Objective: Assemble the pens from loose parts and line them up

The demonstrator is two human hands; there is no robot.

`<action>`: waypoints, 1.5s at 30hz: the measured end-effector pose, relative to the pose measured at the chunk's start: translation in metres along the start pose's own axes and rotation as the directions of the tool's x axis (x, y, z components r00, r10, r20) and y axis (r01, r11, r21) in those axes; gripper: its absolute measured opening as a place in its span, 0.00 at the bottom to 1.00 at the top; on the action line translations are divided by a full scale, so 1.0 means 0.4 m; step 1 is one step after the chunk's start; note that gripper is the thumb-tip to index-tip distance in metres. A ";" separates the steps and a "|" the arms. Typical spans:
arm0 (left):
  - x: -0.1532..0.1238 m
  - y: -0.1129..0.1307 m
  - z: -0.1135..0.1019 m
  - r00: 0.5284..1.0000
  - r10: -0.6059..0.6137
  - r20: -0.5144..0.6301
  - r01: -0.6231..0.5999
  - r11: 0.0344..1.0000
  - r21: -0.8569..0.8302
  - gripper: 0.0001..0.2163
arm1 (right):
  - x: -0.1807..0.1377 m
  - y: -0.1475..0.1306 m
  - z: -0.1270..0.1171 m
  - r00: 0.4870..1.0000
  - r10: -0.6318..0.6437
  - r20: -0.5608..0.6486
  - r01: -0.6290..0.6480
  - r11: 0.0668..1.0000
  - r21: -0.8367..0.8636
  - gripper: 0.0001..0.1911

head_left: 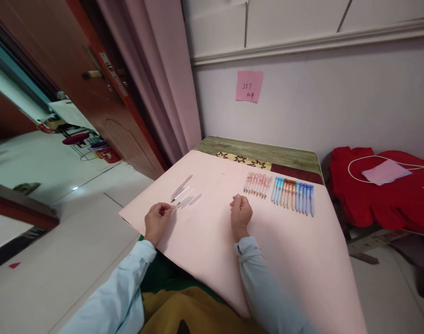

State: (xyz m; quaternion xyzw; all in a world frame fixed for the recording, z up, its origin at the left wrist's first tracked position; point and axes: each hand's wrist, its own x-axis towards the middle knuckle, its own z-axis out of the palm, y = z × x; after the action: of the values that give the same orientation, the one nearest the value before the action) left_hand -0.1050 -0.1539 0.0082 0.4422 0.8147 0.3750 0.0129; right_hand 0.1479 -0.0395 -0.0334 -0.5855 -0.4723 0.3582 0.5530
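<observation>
My left hand (157, 221) rests on the pink sheet (212, 232), fingers curled in a pinch beside a small pile of clear pen parts (184, 195); what it pinches is too small to name. My right hand (240, 213) lies in a loose fist on the sheet, left of a row of pinkish pens (258, 183) and a row of blue and orange pens (294, 194). Nothing shows inside that fist.
The pink sheet covers a small table (267, 155) against a white wall with a pink sticky note (249, 86). A red cloth with a white cord and pink paper (382, 185) lies to the right. A brown door (93, 88) and pink curtain (163, 79) stand at left.
</observation>
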 end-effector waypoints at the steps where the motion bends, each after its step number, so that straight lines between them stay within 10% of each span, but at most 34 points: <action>1: 0.007 0.000 -0.003 1.000 0.003 0.004 -0.003 1.000 0.012 0.10 | 0.000 0.001 0.000 1.000 -0.005 0.001 0.005 1.000 -0.001 0.21; 22: 0.172 0.093 0.089 0.911 0.071 0.406 -0.242 0.890 0.387 0.07 | -0.007 0.028 -0.001 0.997 -0.075 -0.009 0.076 0.994 0.073 0.24; 30: 0.208 0.095 0.095 0.865 0.027 0.501 -0.254 0.885 0.391 0.07 | -0.042 -0.001 -0.008 0.981 -0.167 0.095 0.181 0.968 -0.172 0.19; 38: 0.235 0.108 0.108 0.823 -0.063 0.564 -0.227 0.874 0.429 0.08 | -0.090 -0.055 0.184 0.759 -0.361 0.541 0.574 0.763 -0.297 0.15; 45: 0.237 0.125 0.090 0.777 -0.112 0.620 -0.245 0.853 0.461 0.12 | -0.084 -0.117 0.235 0.699 -0.046 0.714 0.618 0.540 -0.571 0.12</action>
State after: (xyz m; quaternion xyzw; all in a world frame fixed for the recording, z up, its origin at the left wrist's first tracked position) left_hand -0.1144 -0.0469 0.0430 0.5575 0.8162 -0.0268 0.1494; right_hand 0.0420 -0.0451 -0.0032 -0.5015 -0.8414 0.1663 0.1130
